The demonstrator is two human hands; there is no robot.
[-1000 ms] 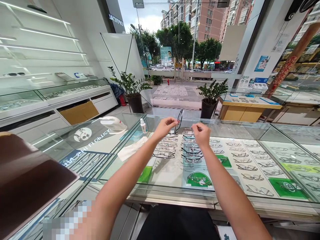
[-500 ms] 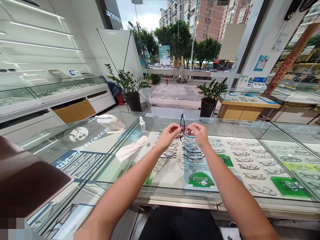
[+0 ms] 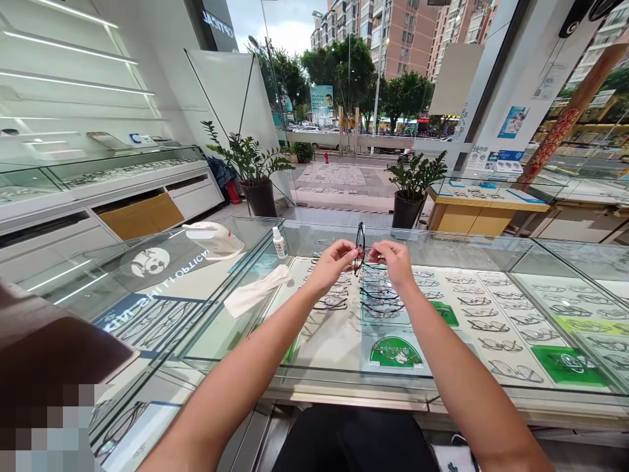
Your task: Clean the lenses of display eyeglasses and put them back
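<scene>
I hold a pair of dark-framed glasses point(image 3: 360, 246) upright above the glass display counter point(image 3: 344, 387). My left hand point(image 3: 335, 261) pinches the frame from the left. From the right, my right hand point(image 3: 394, 259) pinches it too. Both arms stretch forward over the counter top. Under the glass lie rows of several spectacle frames point(image 3: 378, 301) on white trays with green cards.
A folded white cloth point(image 3: 255, 293), a small white spray bottle point(image 3: 280, 242) and a white device point(image 3: 213, 238) rest on the counter to the left. Two potted plants point(image 3: 411, 190) stand by the window. A brown object point(image 3: 44, 347) lies at the near left.
My hands came together on the glasses, the right hand now gripping the frame. The glasses turned more upright and edge-on between both hands.
</scene>
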